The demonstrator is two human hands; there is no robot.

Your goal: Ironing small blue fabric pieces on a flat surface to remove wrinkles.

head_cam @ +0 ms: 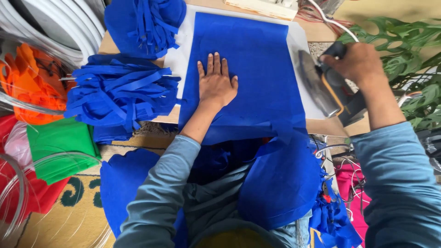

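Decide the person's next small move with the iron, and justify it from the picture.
Probably lower the iron onto the blue cloth: the right hand holds it tilted up at the cloth's right edge, while the left hand lies flat on the cloth.

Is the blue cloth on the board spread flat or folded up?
Spread flat: the blue cloth lies smooth, with the left hand pressed palm-down on it.

A low wooden table stands on a tan carpet patterned with dark green curls. Green leafy plants fill the right side, and white tubing coils at the upper left. Soft daylight falls evenly, without hard shadows.
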